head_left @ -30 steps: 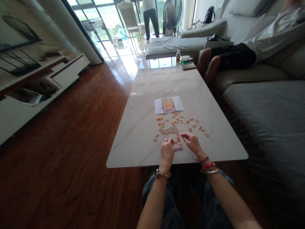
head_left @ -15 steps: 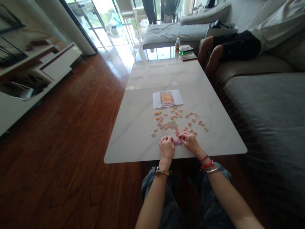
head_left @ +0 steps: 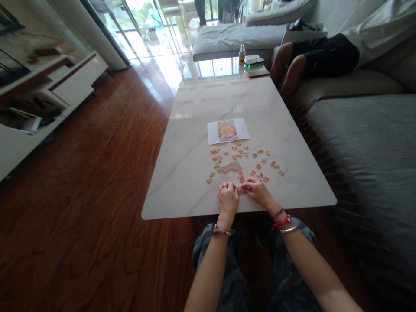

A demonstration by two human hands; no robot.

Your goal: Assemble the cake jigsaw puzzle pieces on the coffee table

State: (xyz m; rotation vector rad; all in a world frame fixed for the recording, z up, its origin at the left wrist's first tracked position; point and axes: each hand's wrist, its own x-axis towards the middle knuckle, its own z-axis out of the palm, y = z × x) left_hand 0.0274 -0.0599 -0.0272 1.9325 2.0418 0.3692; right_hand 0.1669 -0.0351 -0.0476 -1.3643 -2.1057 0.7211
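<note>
My left hand (head_left: 227,198) and my right hand (head_left: 260,193) rest side by side near the front edge of a white marble coffee table (head_left: 182,173). Both have their fingers curled and pinched together over the lower end of a partly joined pink jigsaw section (head_left: 234,169). Whatever sits between the fingertips is too small to name. Several loose pink and orange pieces (head_left: 260,164) lie scattered beyond my hands. Behind them lies a printed picture sheet (head_left: 228,131) of the puzzle image.
A bottle (head_left: 242,51) and a stack with a phone (head_left: 255,66) sit at the table's far end. A person lies on the grey sofa (head_left: 357,130) at the right. Wooden floor and a low white cabinet (head_left: 48,95) are at the left.
The camera has tilted down, so everything has slid up the picture. My two hands have drawn closer together over the near end of the joined section.
</note>
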